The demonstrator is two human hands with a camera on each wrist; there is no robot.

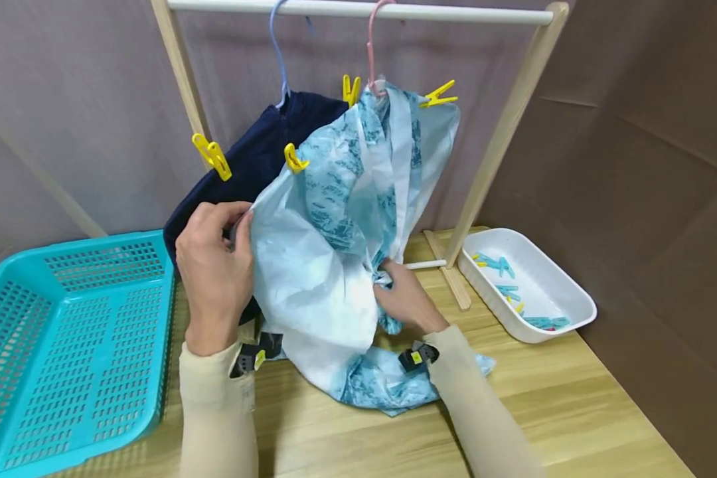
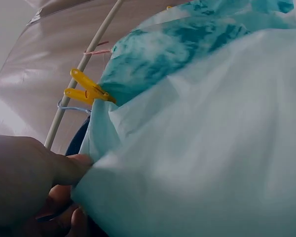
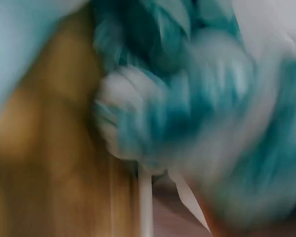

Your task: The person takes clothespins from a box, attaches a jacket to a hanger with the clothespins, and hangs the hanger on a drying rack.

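Observation:
A light blue garment with a darker blue pattern (image 1: 334, 199) hangs from a pink hanger (image 1: 372, 46), its lower part trailing onto the table. Thumb and fingers of my left hand (image 1: 215, 265) pinch its left edge, below a yellow clothespin (image 1: 295, 159) clipped at the shoulder; that pinch also shows in the left wrist view, beside the pale cloth (image 2: 202, 148). Lower down, my right hand (image 1: 411, 297) grips a bunch of the fabric, its fingertips hidden in the folds. The right wrist view is blurred, with bunched patterned cloth (image 3: 187, 108) filling much of it.
Behind hangs a navy garment (image 1: 245, 166) on a blue hanger (image 1: 277, 53), with yellow clothespins (image 1: 212, 156) on it. Both hang from a rack's white rod (image 1: 454, 11). A turquoise basket (image 1: 89, 302) stands left; a white tray (image 1: 538, 279) holding several clothespins (image 1: 496, 263) stands right.

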